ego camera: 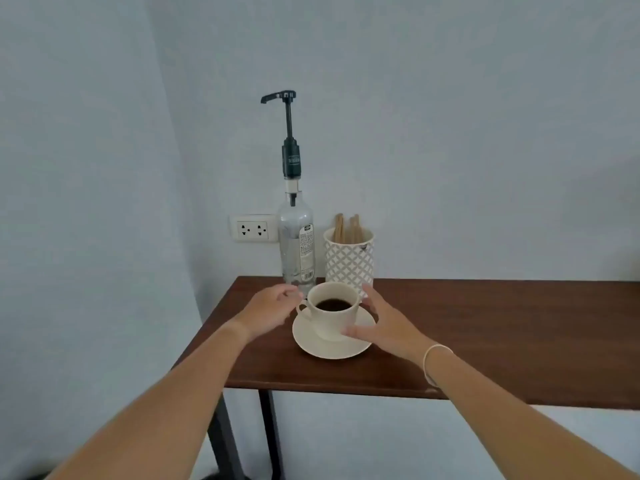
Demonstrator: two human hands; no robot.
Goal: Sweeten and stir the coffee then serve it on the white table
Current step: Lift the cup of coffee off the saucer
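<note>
Just below the frame's centre, on the brown table (485, 323), the cup (333, 315) of coffee (334, 304) stands on its saucer (311, 341). Both hands are open, holding nothing: the left hand (270, 311) near the handle, the right hand (384, 323) at the cup's side. Likely fragile, smooth ceramic and spillable; better lifted by the saucer rim, level

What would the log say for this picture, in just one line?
phase: reaching | left hand: open, by cup handle | right hand: open, at saucer | coffee cup: on saucer | stir sticks: untouched
</note>
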